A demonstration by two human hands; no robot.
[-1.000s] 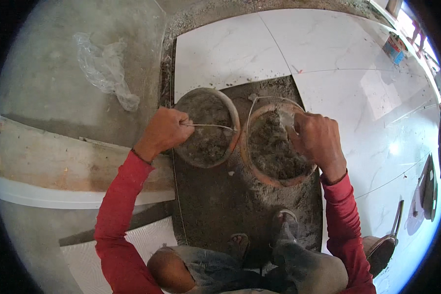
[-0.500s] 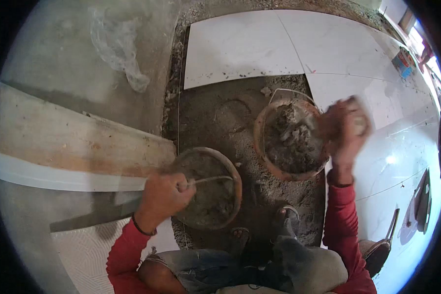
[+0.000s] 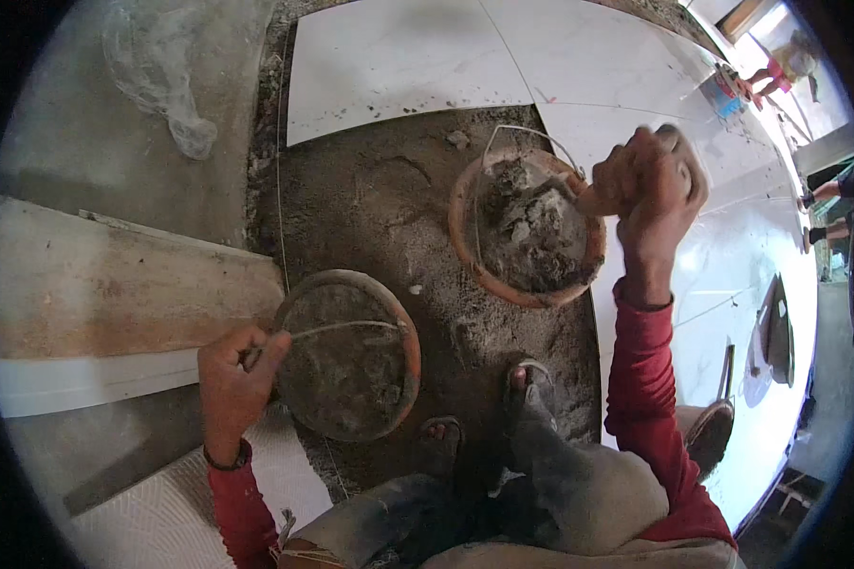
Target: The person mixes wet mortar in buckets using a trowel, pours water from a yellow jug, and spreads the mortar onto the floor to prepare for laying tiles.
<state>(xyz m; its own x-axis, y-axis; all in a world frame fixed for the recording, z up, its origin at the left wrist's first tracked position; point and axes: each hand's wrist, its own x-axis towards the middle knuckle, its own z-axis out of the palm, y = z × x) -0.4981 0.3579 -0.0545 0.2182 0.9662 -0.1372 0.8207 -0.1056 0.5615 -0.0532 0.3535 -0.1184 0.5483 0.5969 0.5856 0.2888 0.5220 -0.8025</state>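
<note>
My left hand (image 3: 237, 379) is closed round the wire handle (image 3: 346, 326) of a round brown bucket (image 3: 412, 365). Grey mortar lies in this bucket, which stands on the rough ground in front of me. Farther off and to the right stands a second brown bucket (image 3: 459, 213), its wire handle standing up at the far side. Lumpy wet mortar (image 3: 531, 232) partly fills it. My right hand (image 3: 650, 180) is at this bucket's right rim, fingers wrapped round what looks like a trowel handle; the grip mostly hides the tool.
Pale floor tiles (image 3: 399, 66) border the dark mortar bed (image 3: 361, 180). A long board (image 3: 133, 275) lies left. Clear plastic (image 3: 166, 85) lies at far left. A dirty pan (image 3: 710, 434) rests at right; a paint tin (image 3: 721, 93) and another person (image 3: 789, 68) are farther off.
The view has shifted, so the buckets appear farther left. My left hand has moved left and pulls the near bucket's handle outward. My right hand remains by the far bucket, now less blurred.
</note>
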